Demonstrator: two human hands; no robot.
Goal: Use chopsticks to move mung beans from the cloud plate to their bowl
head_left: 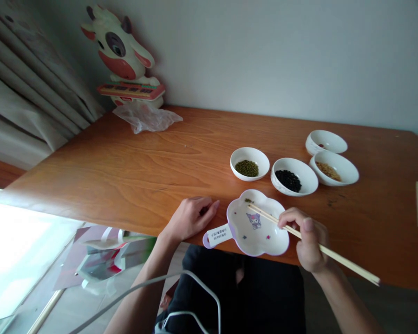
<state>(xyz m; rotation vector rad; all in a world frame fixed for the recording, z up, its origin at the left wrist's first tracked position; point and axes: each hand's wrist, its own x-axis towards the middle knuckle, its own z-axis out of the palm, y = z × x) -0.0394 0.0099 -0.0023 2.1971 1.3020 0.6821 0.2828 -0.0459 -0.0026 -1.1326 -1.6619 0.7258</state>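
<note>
Right hand (308,243): fingers pinched closed around chopsticks (264,215), tips down at far rim of flower-shaped dish (261,236), touching a few green beans (248,201). Left hand (190,218) rests on counter (142,157) just beside the dish handle, fingers loosely curled, holding nothing.

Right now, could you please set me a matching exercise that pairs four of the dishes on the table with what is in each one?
Dishes:
1. left round bowl
2. middle round bowl
3. near right round bowl
4. flower-shaped dish

Contents:
A. black beans
B. tips of the chopsticks
C. tan grains
D. green beans

Pairs: 1-D, 2-A, 3-C, 4-B.
</note>
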